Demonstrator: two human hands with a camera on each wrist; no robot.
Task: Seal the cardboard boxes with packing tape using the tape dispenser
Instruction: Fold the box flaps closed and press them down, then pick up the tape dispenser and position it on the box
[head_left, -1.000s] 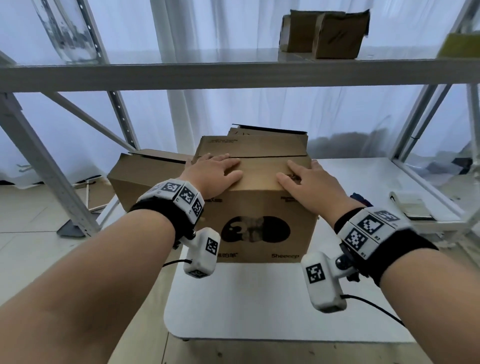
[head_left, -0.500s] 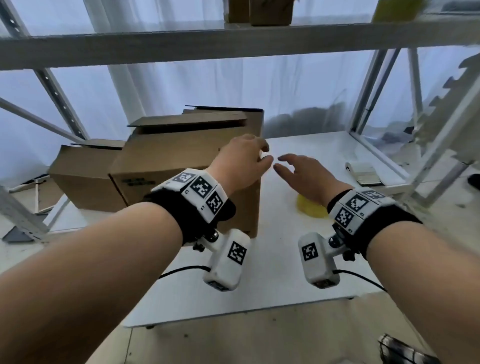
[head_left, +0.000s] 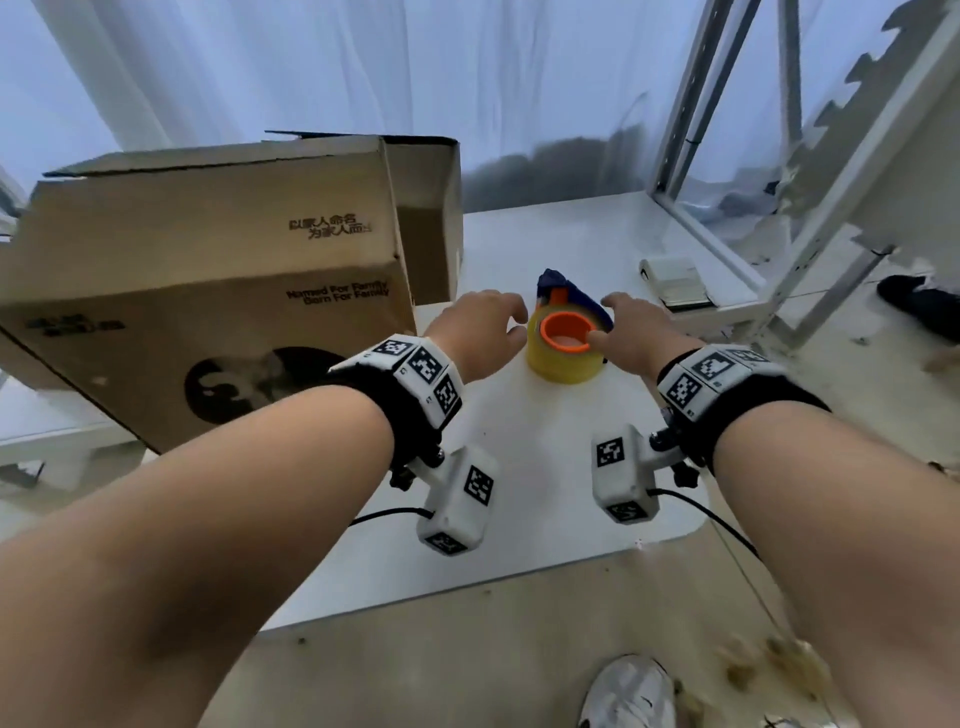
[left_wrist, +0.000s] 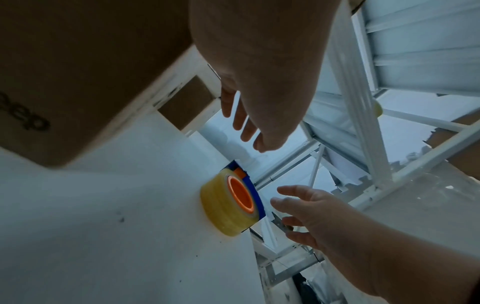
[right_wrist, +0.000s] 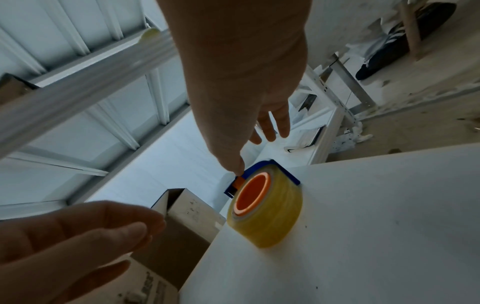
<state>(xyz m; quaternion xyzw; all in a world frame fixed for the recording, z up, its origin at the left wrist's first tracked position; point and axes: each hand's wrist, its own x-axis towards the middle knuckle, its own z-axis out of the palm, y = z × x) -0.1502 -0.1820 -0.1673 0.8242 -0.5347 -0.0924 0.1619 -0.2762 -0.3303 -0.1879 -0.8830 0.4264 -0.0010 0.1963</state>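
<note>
Closest in, both hands are hovering over the white table (head_left: 519, 545) with nothing in them. Left hand (head_left: 480, 332) has its fingers loosely spread, right hand (head_left: 631, 330) too, fingers fanned out. Right between them sits the tape dispenser (head_left: 563, 338), flat on the table, yellowish roll on an orange core, blue body behind. To the left the cardboard box (head_left: 208, 291) sits tilted, flaps unsealed.
</note>
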